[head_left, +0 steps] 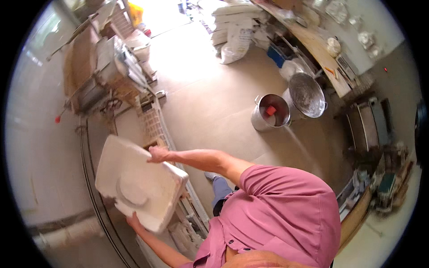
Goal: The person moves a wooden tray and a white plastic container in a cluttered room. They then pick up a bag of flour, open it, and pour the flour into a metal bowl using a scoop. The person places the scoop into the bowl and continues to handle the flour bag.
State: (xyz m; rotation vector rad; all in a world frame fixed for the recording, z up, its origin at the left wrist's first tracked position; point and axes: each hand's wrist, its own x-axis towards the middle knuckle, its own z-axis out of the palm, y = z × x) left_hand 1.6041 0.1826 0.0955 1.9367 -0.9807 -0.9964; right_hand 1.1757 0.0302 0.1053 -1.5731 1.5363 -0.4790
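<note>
I hold a thick white rectangular slab [134, 178] with a shallow round hollow in its face, tilted between both hands. My right hand [158, 154] grips its far upper edge, with the arm reaching across from my pink sleeve. My left hand [134, 221] holds the near lower edge from below. The slab hangs over a long metal rail frame [96, 187] that runs beside a pale wall. More white blocks [185, 228] lie under and beside the slab, partly hidden by it.
Two metal buckets [269, 114] [308, 94] stand on the tiled floor, one with a red object inside. White sacks [237, 31] are piled at the back. A wooden bench [319, 51] runs along the right wall. A dusty machine [103, 67] stands far left.
</note>
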